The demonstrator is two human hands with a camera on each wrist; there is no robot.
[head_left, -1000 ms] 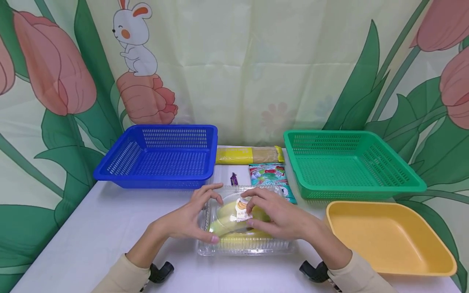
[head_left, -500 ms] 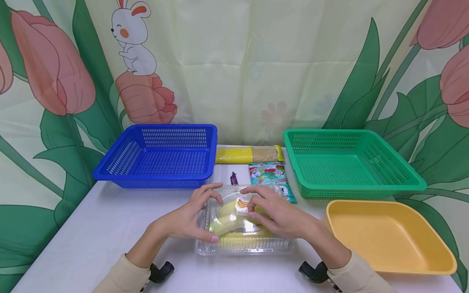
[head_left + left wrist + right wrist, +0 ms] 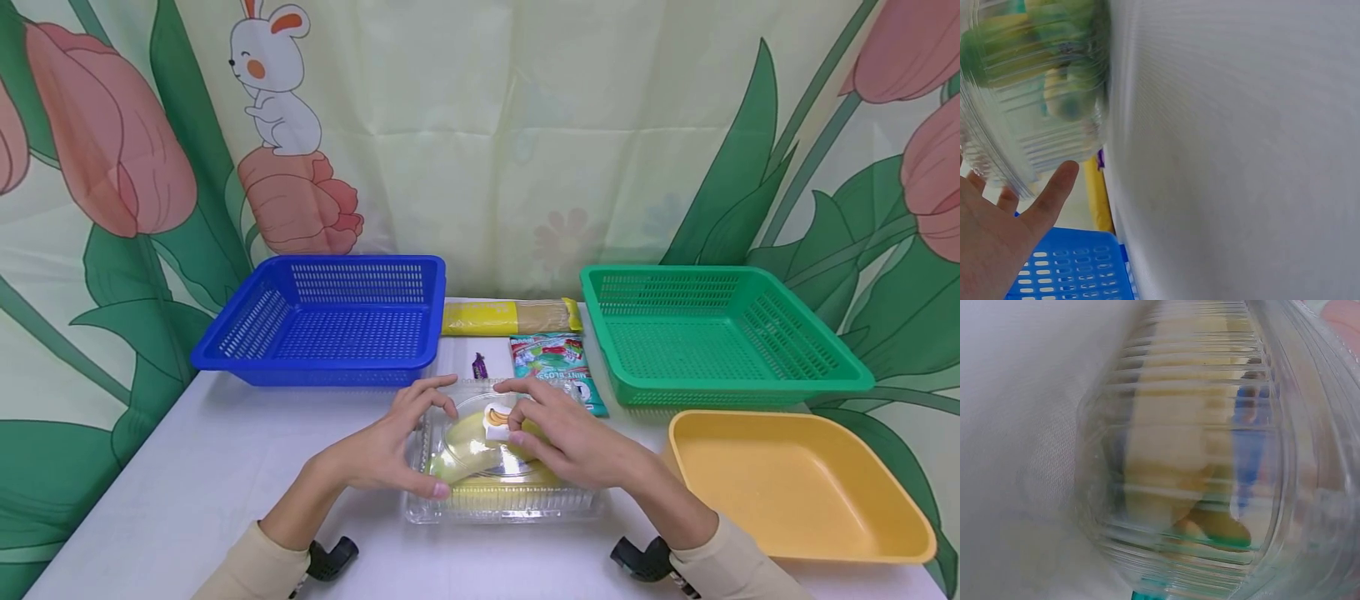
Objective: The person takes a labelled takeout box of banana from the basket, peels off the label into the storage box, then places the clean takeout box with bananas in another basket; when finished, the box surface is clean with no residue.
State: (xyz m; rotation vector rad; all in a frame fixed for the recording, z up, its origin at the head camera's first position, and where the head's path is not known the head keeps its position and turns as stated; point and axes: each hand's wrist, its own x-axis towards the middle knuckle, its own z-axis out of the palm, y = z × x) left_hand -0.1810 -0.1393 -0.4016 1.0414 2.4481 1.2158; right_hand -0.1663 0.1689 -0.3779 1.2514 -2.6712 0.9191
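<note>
In the head view, a clear plastic clamshell box (image 3: 510, 505) of bananas (image 3: 467, 454) lies on the white table. A white sticker with a banana picture (image 3: 496, 414) is on its lid. My left hand (image 3: 378, 446) holds the box's left end, thumb toward the front and bent fingers toward the back. My right hand (image 3: 573, 442) is over the lid's right half, thumb and index finger pinching the sticker's right edge. The left wrist view shows a finger beside the box's ribbed wall (image 3: 1054, 134). In the right wrist view the box (image 3: 1172, 437) fills most of the frame.
Behind the box lie a small purple-wrapped candy (image 3: 479, 366), a teal candy bag (image 3: 551, 357) and a yellow pack of noodles (image 3: 510, 318). A blue basket (image 3: 322, 373) stands back left, a green basket (image 3: 735, 396) back right, a yellow tub (image 3: 795, 492) at right.
My right thumb and index finger have come together at the sticker's right edge, where they were apart. My left hand and the box have stayed in place.
</note>
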